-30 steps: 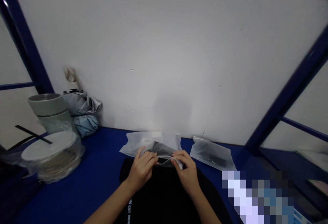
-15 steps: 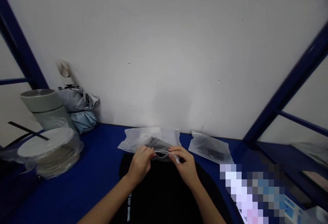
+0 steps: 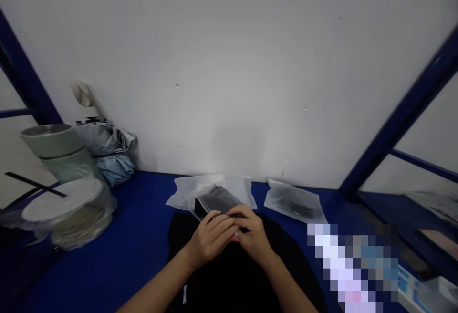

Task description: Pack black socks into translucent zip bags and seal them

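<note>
My left hand [image 3: 212,239] and my right hand [image 3: 252,234] meet over the near edge of a frosted zip bag [image 3: 220,199] with something dark inside. Both hands have their fingers closed on that edge, and the fingertips nearly touch. A small pale piece, perhaps the zip slider, shows between them; most of the zip is hidden. The bag tilts up away from me, above black cloth [image 3: 229,275]. Behind it, more frosted bags [image 3: 179,191] lie flat on the blue table. Another frosted bag [image 3: 295,203] with a dark item sits to the right.
On the left stand a pale green tumbler [image 3: 53,148], a folded umbrella [image 3: 114,167] and a plastic-wrapped spool [image 3: 67,198]. A white wall [image 3: 229,65] rises behind the blue table [image 3: 136,236]. A blurred-out bright object [image 3: 343,270] lies at the right, and blue posts [image 3: 404,122] flank the wall.
Both hands have come together at the bag's near edge; the left moved right and toward me. The bag has turned, showing more of its dark contents, and its zip edge is now covered.
</note>
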A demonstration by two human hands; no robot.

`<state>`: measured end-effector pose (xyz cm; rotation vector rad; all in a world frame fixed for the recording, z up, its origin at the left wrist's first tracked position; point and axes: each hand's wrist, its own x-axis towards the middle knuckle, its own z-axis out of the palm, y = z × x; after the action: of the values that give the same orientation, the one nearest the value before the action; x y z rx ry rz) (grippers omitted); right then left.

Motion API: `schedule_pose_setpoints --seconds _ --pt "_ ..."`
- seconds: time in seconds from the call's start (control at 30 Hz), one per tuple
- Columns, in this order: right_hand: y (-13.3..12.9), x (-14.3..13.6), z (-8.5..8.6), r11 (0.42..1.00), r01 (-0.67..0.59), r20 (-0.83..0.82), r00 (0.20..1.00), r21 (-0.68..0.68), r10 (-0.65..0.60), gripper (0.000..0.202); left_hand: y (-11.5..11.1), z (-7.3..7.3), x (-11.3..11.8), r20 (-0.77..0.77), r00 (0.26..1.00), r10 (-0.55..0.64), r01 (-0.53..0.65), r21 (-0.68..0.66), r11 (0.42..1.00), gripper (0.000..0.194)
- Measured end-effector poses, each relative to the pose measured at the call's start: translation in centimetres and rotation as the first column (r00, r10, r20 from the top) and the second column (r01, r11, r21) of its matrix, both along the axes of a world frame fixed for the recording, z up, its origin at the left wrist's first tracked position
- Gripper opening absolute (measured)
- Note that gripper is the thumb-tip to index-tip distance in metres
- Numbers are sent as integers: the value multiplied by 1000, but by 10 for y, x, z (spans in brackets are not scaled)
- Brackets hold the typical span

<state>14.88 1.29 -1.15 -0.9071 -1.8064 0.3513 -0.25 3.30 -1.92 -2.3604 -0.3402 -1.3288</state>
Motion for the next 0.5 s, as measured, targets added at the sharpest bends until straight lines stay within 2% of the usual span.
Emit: schedule_pose_setpoints --seconds 0.2,0.4,0.5 --pt "-2 -1 5 999 -32 36 999 -11 32 22 2 1 -2 -8 1000 -5 4 -35 999 9" --pt "-6 -4 4 993 -87 84 992 -78 93 27 3 2 -3 72 991 112 -101 -146 984 4" --pt "-6 -4 3 996 -82 78 993 -42 85 25 4 2 -3 61 995 82 -74 -133 988 8"
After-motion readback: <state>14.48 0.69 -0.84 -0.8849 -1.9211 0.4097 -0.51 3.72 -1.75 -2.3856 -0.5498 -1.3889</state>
